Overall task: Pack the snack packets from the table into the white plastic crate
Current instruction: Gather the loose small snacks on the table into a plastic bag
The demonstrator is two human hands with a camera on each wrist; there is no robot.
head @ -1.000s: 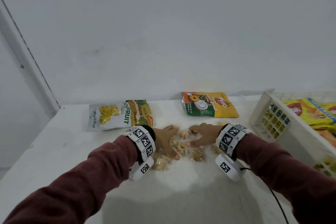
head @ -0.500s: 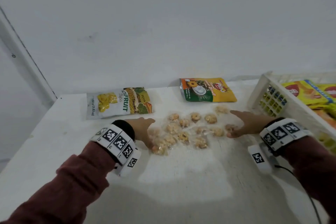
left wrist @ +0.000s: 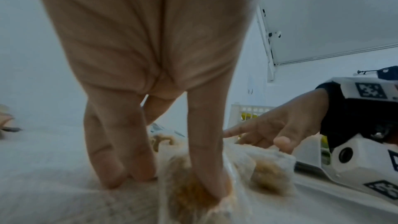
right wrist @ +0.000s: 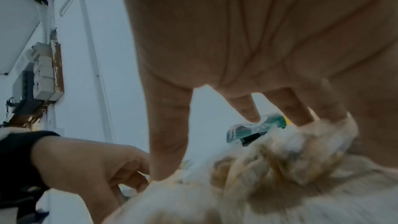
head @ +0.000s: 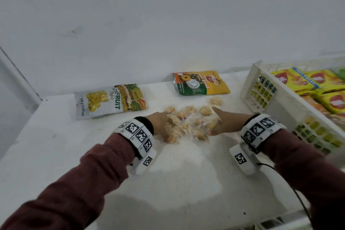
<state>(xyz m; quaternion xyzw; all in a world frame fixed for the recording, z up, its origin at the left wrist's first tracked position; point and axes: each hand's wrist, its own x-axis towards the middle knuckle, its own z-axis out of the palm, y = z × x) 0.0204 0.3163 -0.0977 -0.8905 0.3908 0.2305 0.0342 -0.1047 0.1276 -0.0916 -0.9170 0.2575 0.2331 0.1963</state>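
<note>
the small clear packets [head: 188, 123] of golden snack lie scattered in a loose cluster on the white table [head: 56, 155], near its middle, and both hands flank that cluster as if to herd it into one heap, which is probably why neither has picked anything up. the left hand [head: 160, 126] stands on its edge at the left side of the pile, fingers straight and together, tips down on the table and against the nearest packet; in the left wrist view one finger [left wrist: 206, 151] presses onto a packet without curling round it. the right hand [head: 224, 123] mirrors it on the right side, fingers extended and slightly spread, thumb low, resting against the packets and holding none. this looks like a sweep inward, a sensible way to gather many slippery little wrappers at once. one packet [head: 215, 101] sits apart on the far right, outside the hands. two larger pouches wait at the far edge: a jackfruit chips bag [head: 106, 100] far left and an orange pouch [head: 200, 82] far centre. the white plastic crate [head: 280, 102] stands at the right, already holding yellow packets [head: 317, 84], close to the right hand for a short carry.
</note>
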